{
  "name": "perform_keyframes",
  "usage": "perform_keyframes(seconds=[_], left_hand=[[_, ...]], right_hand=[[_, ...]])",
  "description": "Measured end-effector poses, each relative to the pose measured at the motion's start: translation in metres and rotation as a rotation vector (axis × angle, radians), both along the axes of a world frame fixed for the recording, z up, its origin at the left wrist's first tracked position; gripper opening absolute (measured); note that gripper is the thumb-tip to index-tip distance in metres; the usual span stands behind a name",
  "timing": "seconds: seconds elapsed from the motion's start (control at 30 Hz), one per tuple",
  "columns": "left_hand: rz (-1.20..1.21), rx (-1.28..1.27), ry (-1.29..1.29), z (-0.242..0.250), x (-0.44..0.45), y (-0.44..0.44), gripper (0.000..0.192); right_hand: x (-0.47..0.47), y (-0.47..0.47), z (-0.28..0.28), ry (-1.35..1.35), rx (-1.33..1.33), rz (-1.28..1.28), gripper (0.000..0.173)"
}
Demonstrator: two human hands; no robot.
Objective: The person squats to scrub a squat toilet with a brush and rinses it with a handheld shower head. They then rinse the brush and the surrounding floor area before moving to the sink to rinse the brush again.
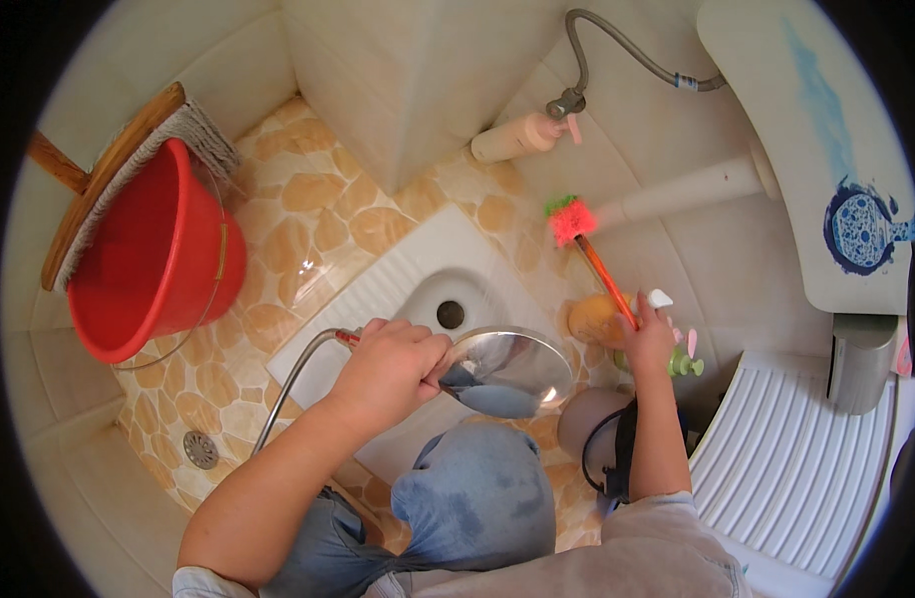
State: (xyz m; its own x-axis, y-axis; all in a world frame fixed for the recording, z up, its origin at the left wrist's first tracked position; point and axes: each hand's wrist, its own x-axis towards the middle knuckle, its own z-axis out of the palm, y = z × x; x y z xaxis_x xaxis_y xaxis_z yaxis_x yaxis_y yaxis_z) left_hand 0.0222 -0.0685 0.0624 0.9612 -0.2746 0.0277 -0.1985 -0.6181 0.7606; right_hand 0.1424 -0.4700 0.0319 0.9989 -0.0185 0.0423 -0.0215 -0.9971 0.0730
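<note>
My left hand [401,366] grips the handle of a shiny round shower head [510,374], whose metal hose [297,374] runs down past the forearm. The shower head hangs over the near part of a white squat toilet [368,299] with a dark drain hole. At the right, my right hand [647,329] holds the orange handle of a cleaning brush [573,223] with red and green bristles. Its head points away from me, near the wall and a pale pipe. An orange bottle [596,320] with a white pump stands beside that hand.
A red bucket [233,261] stands at the left, with a wooden-headed string mop [114,179] across it. A floor drain [200,449] lies nearer. By the far wall is a pump bottle [513,139]. At the right are a bin [588,422], green bottle [685,364] and white ribbed surface [794,456].
</note>
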Motion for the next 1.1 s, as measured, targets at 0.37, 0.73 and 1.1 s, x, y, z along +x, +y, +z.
perform_keyframes(seconds=[0.37,0.73,1.1], left_hand=[[0.049,-0.033,0.055,-0.002,-0.003,-0.003,0.027],[0.027,0.081,-0.050,0.001,-0.005,0.002,0.030],[0.119,0.166,0.004,-0.005,0.001,0.005,0.025]], right_hand=[[-0.009,0.030,0.030,0.206,0.003,0.045,0.048],[-0.005,0.072,-0.086,0.316,0.526,-0.055,0.041],[-0.005,0.108,-0.222,0.248,0.632,0.353,0.057]])
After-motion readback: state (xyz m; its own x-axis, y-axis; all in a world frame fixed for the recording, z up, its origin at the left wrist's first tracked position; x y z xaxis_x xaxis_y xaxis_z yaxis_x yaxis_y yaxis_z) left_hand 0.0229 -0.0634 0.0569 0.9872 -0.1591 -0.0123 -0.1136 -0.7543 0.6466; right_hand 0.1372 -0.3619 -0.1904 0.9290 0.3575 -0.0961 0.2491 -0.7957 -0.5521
